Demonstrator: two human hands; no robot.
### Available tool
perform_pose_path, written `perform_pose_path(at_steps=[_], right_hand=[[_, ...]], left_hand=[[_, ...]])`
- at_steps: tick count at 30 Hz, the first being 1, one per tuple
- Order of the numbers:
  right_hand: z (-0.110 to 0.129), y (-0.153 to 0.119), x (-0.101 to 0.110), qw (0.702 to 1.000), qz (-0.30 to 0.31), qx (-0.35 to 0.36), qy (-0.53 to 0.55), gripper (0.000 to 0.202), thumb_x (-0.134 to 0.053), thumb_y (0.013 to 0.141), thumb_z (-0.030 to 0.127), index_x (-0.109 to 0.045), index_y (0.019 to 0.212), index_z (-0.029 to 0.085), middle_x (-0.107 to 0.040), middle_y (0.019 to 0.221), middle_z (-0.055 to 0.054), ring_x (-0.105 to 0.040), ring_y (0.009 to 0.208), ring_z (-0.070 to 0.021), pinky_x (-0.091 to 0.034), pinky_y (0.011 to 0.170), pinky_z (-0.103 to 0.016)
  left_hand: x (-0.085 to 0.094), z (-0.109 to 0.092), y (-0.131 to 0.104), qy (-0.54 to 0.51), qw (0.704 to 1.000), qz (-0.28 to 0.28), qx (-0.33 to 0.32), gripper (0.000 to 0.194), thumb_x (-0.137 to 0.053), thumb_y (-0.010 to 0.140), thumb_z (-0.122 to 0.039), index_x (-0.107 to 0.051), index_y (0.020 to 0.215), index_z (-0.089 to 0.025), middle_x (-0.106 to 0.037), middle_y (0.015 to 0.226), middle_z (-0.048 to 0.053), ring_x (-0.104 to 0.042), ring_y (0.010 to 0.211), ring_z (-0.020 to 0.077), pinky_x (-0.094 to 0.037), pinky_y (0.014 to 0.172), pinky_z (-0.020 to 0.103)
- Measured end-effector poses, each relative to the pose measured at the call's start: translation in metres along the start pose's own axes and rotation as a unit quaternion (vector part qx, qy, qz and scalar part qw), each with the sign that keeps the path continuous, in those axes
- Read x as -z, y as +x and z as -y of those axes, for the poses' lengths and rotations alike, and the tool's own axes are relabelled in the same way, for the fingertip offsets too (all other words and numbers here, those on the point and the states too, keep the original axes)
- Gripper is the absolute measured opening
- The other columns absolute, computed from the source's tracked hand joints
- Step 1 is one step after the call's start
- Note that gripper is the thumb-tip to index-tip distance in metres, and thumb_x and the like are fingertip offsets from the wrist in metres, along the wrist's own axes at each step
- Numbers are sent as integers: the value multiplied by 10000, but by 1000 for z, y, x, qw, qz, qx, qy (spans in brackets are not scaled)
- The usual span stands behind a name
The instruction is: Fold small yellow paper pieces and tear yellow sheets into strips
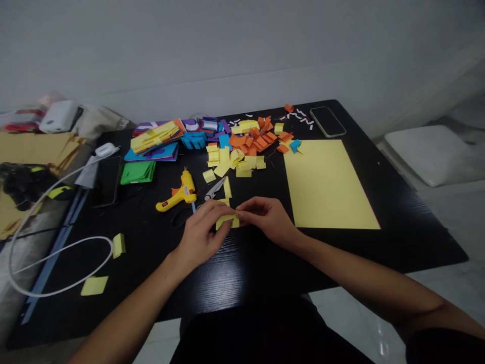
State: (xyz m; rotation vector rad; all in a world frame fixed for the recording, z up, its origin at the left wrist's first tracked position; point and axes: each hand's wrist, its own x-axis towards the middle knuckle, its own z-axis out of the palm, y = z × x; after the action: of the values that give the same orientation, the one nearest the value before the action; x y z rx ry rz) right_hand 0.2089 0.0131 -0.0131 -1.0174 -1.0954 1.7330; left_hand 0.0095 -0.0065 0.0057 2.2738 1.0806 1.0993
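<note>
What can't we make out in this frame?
All head view:
- Yellow piece: its full shape, covered by fingers of left hand and right hand.
- Scissors: handle end, left hand in front.
- Glue gun: label text, too small.
- Black-and-yellow item: what it is, blurred at left edge.

Table [265,263]: black, glossy, faint wood grain. Large yellow sheet [331,184]: matt paper. Glue gun [182,192]: smooth yellow plastic.
</note>
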Motion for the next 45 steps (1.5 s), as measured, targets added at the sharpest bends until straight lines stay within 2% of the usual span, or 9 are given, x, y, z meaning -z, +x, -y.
perform_pose_path(at_steps=[5, 10, 17, 23, 28, 40, 45], right_hand=[[-1, -2, 0, 999, -6, 30, -30, 239, -897, 725, 380, -814, 870, 208, -788, 804, -12, -737, 727, -151, -635, 761, -316], [0, -3, -1, 998, 2, 50, -42, 224, -874, 757, 365, -828, 923, 223, -812, 867, -18, -760, 788, -171, -642, 822, -348], [3, -5, -3, 997, 4, 64, -43, 225, -880, 756, 363, -833, 936, 237, -821, 892, -17, -776, 835, -191, -648, 844, -358], [3, -6, -3, 997, 6, 65, -45, 210, -881, 752, 336, -834, 938, 252, -822, 890, -11, -775, 829, -186, -643, 861, -373], [2, -6, -2, 996, 8, 68, -53, 216, -883, 748, 295, -831, 951, 242, -827, 940, -23, -778, 880, -191, -624, 912, -381], [-1, -6, -2, 996, 11, 73, -55, 194, -874, 752, 275, -805, 926, 223, -809, 900, -22, -767, 845, -178, -626, 876, -362], [-1, -6, -2, 996, 22, 74, -34, 200, -878, 750, 273, -796, 924, 221, -800, 894, -16, -760, 837, -168, -624, 866, -342]], left_hand=[[1, -1, 2, -13, 1000, 10, 20, 188, -611, 946, -78, -695, 1083, -174, -705, 1008, 80, -656, 966, 194, -549, 863, 337], [0, -3, 2, -8, 999, -13, 35, 147, -621, 955, -91, -684, 1059, -173, -691, 954, 54, -653, 902, 171, -533, 816, 304], [-1, -5, 1, -18, 997, -23, 77, 93, -624, 967, -124, -679, 1026, -171, -688, 957, 47, -657, 907, 164, -515, 826, 293], [-5, -2, -3, -59, 985, -29, 159, 57, -647, 964, -207, -680, 1009, -193, -707, 932, 32, -658, 829, 159, -509, 754, 289], [-7, -1, -4, -87, 976, -37, 195, 75, -654, 955, -255, -681, 989, -194, -692, 900, 36, -648, 791, 166, -502, 699, 282], [-12, -7, -1, -161, 960, -57, 223, 58, -677, 918, -211, -670, 972, -190, -700, 841, 4, -652, 720, 123, -519, 653, 227], [-11, -9, -1, -159, 961, -68, 217, 68, -685, 910, -194, -670, 976, -190, -710, 846, -3, -663, 720, 115, -535, 661, 218]])
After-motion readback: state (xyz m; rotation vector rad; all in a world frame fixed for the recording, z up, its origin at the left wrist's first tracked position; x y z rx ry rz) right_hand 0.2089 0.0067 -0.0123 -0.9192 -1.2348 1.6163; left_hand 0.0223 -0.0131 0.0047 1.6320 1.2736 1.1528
